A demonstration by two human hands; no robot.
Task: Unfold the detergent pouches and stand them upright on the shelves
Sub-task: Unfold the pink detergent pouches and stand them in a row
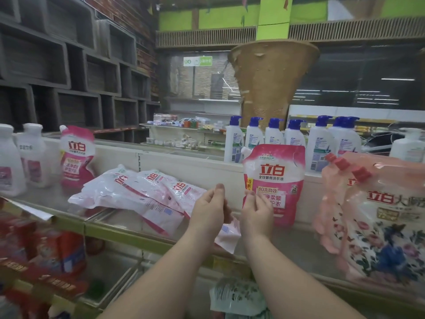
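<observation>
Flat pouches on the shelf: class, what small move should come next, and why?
Probably the left hand reaches for the nearest flat pouch: one pink pouch already stands, while several still lie stacked flat on the shelf.

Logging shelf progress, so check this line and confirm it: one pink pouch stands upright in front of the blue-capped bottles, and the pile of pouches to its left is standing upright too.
Wrong on the pile. In the head view the pink pouch does stand upright in front of the blue-capped bottles, but the pile of pouches to its left lies flat on the shelf, overlapping, not standing.
</observation>
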